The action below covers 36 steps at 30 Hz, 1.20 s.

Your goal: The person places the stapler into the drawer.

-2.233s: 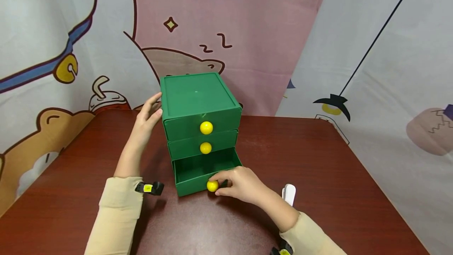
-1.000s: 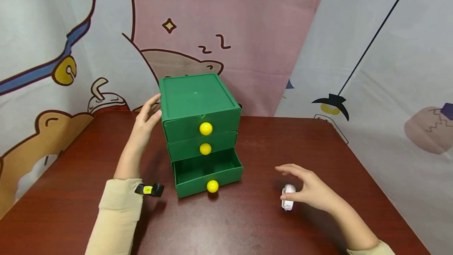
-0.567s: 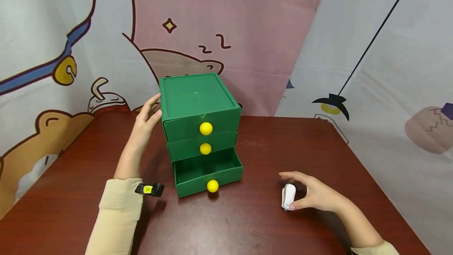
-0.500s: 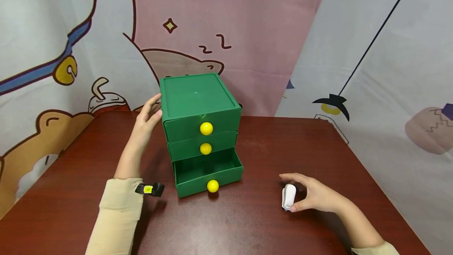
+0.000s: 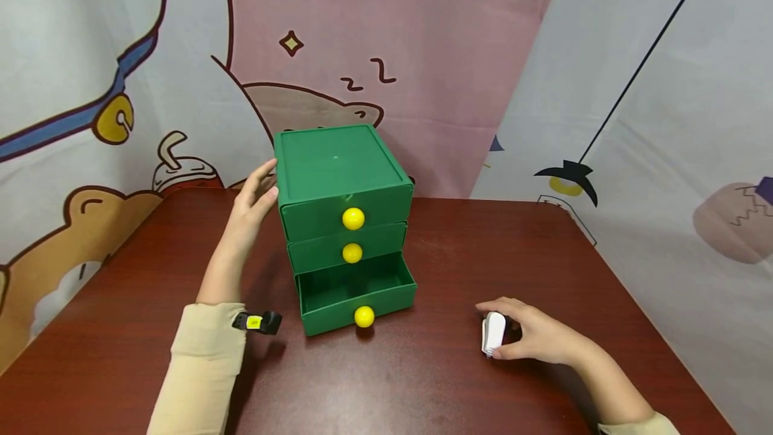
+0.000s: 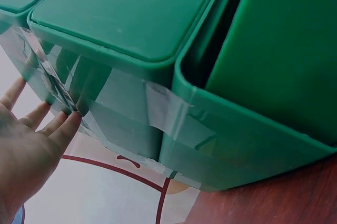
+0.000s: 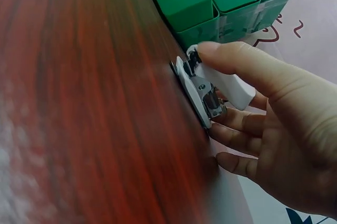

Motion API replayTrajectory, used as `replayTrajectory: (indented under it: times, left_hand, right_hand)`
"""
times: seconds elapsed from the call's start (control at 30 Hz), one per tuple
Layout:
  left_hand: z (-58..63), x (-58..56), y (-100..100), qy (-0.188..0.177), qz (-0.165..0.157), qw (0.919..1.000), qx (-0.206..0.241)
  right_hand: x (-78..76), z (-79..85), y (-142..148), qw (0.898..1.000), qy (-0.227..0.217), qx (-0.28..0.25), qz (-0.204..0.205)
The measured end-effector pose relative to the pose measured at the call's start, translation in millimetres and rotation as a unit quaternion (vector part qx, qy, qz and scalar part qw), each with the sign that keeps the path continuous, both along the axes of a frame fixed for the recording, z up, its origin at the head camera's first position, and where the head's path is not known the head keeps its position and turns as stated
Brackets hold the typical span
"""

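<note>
A green drawer cabinet [image 5: 338, 163] with yellow ball knobs stands on the table, its bottom drawer [image 5: 386, 301] pulled out and bare inside. My left hand [image 5: 249, 205] rests with extended fingers against the cabinet's left side; the left wrist view shows the fingertips [image 6: 73, 120] at clear tape along that wall. To the right, a small white stapler [image 5: 494, 331] is on the table. My right hand [image 5: 540, 335] holds it between thumb and fingers. In the right wrist view, the thumb is on one end of the stapler [image 7: 234, 88], and the fingers curl behind it.
The dark red wooden table [image 5: 447, 381] reaches back to a cartoon-printed curtain [image 5: 447, 72]. A yellow knob [image 5: 364, 317] sticks out from the open bottom drawer. The two upper drawers [image 5: 320, 221] are closed.
My right hand has let go of the bottom drawer's knob, moved right to the stapler and closed its fingers round it. The left hand and the cabinet have stayed in place.
</note>
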<state>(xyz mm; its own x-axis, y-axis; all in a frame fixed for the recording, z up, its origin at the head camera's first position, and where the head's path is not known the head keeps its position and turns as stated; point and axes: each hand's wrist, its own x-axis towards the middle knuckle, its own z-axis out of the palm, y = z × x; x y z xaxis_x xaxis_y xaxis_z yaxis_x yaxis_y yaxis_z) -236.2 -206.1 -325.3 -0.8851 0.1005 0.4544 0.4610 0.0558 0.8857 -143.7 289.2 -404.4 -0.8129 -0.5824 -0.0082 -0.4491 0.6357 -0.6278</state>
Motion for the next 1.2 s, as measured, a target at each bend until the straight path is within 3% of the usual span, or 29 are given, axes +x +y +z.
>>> replayTrajectory:
  times: [0.3,0.53,0.73,0.87,1.2]
  left_hand:
    - [-0.4,-0.1,0.8,0.002,0.001,1.0,0.002]
    - [0.0,0.2,1.0,0.004,0.0,1.0,0.002]
    - [0.1,0.5,1.2,0.003,0.0,1.0,0.001]
    - [-0.1,0.2,1.3,0.004,0.001,1.0,0.001]
    - [0.0,-0.3,1.5,0.004,0.002,1.0,0.003]
  right_hand:
    - [-0.2,-1.1,-3.6,0.999,0.03,-0.014,0.009]
    - [-2.3,-2.0,-4.6,0.997,0.047,-0.059,0.02]
    - [-0.3,-0.3,-7.8,0.999,0.041,0.007,-0.018]
    - [1.4,1.4,-9.7,0.998,0.052,0.038,-0.019]
    - [-2.2,3.2,-16.7,0.996,0.088,0.008,-0.018]
